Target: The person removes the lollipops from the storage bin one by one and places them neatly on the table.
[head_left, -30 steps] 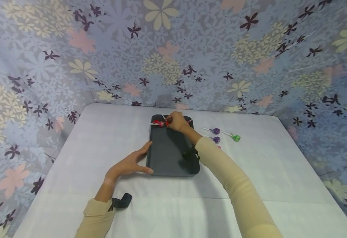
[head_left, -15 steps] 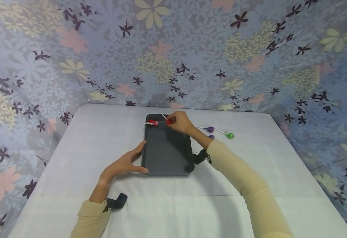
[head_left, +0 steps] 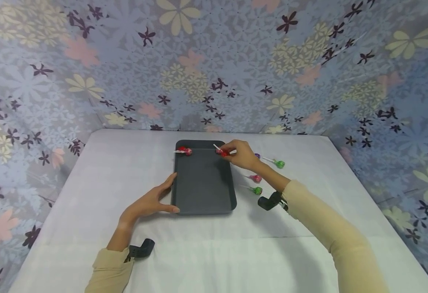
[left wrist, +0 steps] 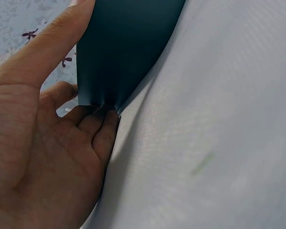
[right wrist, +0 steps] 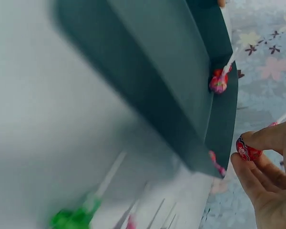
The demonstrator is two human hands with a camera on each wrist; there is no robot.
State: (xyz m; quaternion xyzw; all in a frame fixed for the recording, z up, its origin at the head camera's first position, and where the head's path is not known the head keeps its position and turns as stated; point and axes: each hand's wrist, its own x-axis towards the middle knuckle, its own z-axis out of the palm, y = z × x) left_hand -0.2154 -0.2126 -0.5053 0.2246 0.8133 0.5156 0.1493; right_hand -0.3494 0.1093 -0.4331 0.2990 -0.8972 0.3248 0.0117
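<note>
A dark grey tray (head_left: 203, 183) lies on the white-covered table. My left hand (head_left: 149, 202) rests against its left side near the front corner, thumb and fingers spread apart. In the left wrist view, the fingers of that hand (left wrist: 62, 138) touch the tray's wall (left wrist: 119, 52). My right hand (head_left: 242, 154) pinches a red lollipop (head_left: 225, 154) by its wrapped head, above the tray's far right corner; its white stick points up and left. A pink lollipop (right wrist: 217, 163) lies in that corner. Red and pink lollipops (head_left: 188, 151) sit together in the far left corner.
Right of the tray lie a green lollipop (head_left: 279, 164), a pink lollipop (head_left: 256, 178), another green lollipop (head_left: 257, 190) and a purple lollipop (head_left: 257, 156) partly hidden by my right hand. Floral fabric (head_left: 199, 81) hangs behind the table's far edge.
My right hand has moved right along the tray's far end with the red lollipop. A pink and a green lollipop beside the tray have come into fuller sight. My left hand stays at the tray.
</note>
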